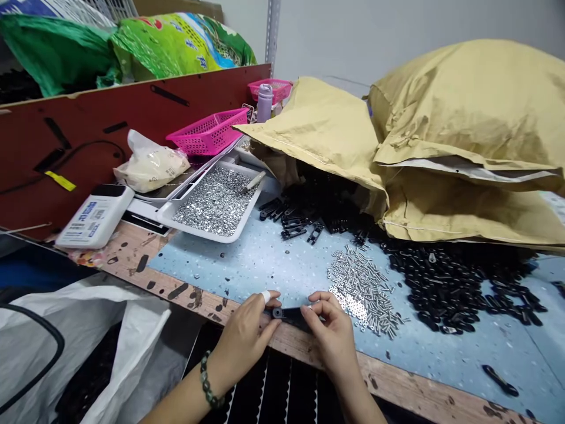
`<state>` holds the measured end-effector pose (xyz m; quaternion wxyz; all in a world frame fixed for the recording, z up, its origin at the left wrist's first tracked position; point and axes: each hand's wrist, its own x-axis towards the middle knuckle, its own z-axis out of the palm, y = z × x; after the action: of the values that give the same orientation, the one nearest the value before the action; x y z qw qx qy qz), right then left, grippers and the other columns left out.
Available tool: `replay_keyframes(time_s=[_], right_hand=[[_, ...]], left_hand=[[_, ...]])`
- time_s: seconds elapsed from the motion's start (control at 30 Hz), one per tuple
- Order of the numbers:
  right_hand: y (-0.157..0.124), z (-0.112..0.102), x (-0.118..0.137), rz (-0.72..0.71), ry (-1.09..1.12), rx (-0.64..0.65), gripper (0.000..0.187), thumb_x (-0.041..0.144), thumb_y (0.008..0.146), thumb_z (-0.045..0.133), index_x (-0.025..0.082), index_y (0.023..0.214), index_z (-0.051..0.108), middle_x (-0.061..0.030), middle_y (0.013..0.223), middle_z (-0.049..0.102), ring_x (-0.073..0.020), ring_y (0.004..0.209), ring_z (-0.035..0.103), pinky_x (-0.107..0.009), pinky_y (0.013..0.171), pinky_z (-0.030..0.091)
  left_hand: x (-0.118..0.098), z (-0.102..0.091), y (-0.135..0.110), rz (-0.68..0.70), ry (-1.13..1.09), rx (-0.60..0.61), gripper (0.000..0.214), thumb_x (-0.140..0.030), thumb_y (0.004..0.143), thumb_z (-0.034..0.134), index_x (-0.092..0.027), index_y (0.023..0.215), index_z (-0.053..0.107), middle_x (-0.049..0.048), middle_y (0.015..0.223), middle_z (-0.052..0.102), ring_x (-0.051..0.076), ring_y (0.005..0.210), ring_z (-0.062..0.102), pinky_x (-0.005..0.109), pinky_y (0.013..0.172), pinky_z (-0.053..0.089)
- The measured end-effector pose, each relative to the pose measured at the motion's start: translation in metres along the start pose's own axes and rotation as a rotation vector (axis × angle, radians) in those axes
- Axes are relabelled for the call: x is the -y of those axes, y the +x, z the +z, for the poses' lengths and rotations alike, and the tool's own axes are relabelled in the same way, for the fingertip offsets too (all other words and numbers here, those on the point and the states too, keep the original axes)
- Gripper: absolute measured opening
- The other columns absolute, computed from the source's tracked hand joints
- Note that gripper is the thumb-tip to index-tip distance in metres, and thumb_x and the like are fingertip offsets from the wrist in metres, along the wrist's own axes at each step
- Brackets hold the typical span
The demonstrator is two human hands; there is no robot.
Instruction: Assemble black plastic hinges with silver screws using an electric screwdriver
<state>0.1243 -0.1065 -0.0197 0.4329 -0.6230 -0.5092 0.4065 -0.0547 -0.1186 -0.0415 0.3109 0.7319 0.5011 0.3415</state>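
Beside the steel screw pile [362,291], your left hand [242,335] and right hand [331,335] both pinch a black strip [286,318]; a large heap of black fittings [454,288] lies unsorted beyond the pile.

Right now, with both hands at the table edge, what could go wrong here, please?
The black part between your left hand and right hand is held right at the table edge, so it could fall off if it slips. Your right hand is also close to the loose metal pins, which might scatter if brushed.
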Motion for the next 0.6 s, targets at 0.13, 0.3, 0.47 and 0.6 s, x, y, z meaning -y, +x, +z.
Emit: replay_keyframes(time_s=[0.13,0.3,0.47,0.6], right_hand=[[-0.0011,0.0008,0.0017,-0.017,-0.016,0.013,0.030,0.038,0.072,0.065,0.017,0.052,0.057,-0.0076,0.087,0.055,-0.0194,0.072,0.054,-0.029,0.061,0.043],[-0.0026,0.0012,0.0023,-0.038,-0.064,0.007,0.031,0.038,0.074,0.065,0.017,0.052,0.057,-0.0076,0.087,0.055,-0.0166,0.065,0.053,-0.027,0.055,0.042],[-0.0040,0.0013,0.0029,-0.081,-0.110,0.022,0.032,0.038,0.076,0.063,0.017,0.053,0.057,-0.0077,0.086,0.055,-0.0158,0.064,0.054,-0.027,0.053,0.043],[-0.0035,0.0032,-0.0016,-0.155,-0.194,0.030,0.032,0.038,0.081,0.060,0.018,0.057,0.056,-0.0072,0.085,0.055,-0.0144,0.059,0.053,-0.027,0.050,0.043]], left_hand=[[-0.0004,0.0005,-0.0010,0.036,0.019,-0.021,0.029,-0.018,0.091,0.049,-0.021,0.119,0.043,0.0069,0.100,0.061,0.023,0.096,0.060,0.043,0.083,0.051],[0.0006,0.0020,-0.0016,0.051,0.028,-0.040,0.026,-0.017,0.091,0.049,-0.020,0.116,0.044,0.0070,0.099,0.061,0.023,0.094,0.060,0.042,0.081,0.051],[-0.0003,0.0021,-0.0009,0.137,0.104,-0.037,0.017,-0.014,0.093,0.046,-0.019,0.108,0.049,0.0064,0.093,0.059,0.023,0.086,0.058,0.040,0.074,0.051],[0.0006,0.0022,-0.0018,0.229,0.136,-0.007,0.024,-0.009,0.094,0.039,-0.020,0.105,0.056,0.0073,0.099,0.059,0.023,0.091,0.055,0.038,0.074,0.050]])
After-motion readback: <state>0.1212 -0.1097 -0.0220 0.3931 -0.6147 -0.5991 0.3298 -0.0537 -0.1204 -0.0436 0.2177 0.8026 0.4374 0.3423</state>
